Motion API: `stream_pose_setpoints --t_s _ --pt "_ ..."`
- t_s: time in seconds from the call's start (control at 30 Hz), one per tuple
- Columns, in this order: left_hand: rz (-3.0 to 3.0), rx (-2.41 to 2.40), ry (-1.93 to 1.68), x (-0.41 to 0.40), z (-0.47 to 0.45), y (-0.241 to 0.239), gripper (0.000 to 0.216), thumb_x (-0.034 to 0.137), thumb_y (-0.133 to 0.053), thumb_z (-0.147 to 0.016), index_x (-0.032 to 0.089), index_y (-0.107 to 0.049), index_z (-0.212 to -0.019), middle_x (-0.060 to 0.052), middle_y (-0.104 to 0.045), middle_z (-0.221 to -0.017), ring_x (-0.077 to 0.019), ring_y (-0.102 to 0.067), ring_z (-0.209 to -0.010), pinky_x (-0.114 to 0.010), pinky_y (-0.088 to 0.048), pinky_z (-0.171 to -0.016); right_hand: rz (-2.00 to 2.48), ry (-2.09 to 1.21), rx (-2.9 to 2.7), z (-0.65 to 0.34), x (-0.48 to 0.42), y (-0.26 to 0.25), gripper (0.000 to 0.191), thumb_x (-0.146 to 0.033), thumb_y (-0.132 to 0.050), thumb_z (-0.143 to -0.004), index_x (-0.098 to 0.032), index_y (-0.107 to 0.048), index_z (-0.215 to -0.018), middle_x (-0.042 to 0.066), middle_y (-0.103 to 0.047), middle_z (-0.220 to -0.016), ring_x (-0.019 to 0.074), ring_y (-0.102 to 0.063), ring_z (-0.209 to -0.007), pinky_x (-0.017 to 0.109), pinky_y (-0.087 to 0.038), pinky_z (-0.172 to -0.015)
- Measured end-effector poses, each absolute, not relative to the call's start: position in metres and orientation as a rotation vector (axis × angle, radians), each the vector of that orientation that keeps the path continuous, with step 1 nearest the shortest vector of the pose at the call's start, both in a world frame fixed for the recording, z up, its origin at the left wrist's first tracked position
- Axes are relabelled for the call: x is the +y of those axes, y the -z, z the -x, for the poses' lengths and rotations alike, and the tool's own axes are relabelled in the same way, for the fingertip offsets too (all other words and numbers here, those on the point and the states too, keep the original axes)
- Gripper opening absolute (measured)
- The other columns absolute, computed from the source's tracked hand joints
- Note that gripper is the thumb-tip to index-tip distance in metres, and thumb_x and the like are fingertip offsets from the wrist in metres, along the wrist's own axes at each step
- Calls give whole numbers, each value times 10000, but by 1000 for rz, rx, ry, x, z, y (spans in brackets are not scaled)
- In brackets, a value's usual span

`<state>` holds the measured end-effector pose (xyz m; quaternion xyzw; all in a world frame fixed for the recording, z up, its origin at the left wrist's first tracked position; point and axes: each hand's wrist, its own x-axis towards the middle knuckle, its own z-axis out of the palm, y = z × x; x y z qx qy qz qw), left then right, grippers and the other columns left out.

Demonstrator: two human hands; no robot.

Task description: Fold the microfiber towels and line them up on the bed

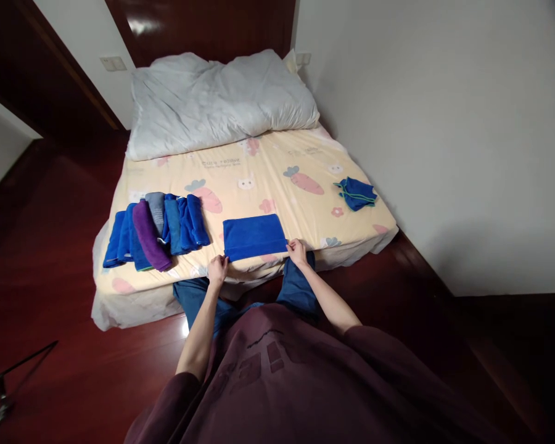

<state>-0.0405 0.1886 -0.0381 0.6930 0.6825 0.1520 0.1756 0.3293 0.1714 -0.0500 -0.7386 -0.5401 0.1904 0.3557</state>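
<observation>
A blue towel [254, 235] lies flat in a rectangle near the front edge of the mattress [282, 185]. My left hand [217, 269] pinches its near left corner. My right hand [296, 251] pinches its near right corner. Both hands have their fingers closed on the cloth. To the left lies a row of several rolled towels [155, 231], blue, purple and grey, side by side.
A crumpled blue cloth [356, 193] lies at the mattress's right edge by the white wall. A grey pillow [217, 98] covers the head end. Dark red wooden floor surrounds the low mattress. A black stand leg [4, 382] shows at the lower left.
</observation>
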Motion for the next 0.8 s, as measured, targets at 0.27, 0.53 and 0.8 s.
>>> stream_pose_setpoints --t_s 0.27,0.53,0.8 --pt "-2336 1466 -609 178 27 29 502 210 -422 -974 147 -510 -1464 -153 -452 -1584 -258 -362 -1514 -451 -339 -1246 1617 -289 -1912 -317 142 33 457 -219 -448 -979 -186 -622 -1400 101 -563 -1514 237 -491 -1433 439 -392 -1210" --pt "-2379 1527 -376 188 13 45 671 102 -418 -884 86 -414 -1555 -169 -365 -1637 -300 -282 -1553 -515 -243 -1278 1731 -307 -2110 -308 154 43 553 -150 -424 -969 -134 -513 -1515 118 -457 -1594 249 -400 -1509 469 -364 -1230" --pt "-2367 1596 -328 202 5 41 658 53 -306 -907 75 -422 -1554 -199 -435 -1590 -299 -351 -1523 -527 -190 -1283 1844 -280 -2116 -304 177 45 591 -39 -469 -888 -99 -564 -1468 156 -518 -1535 272 -460 -1470 472 -403 -1194"
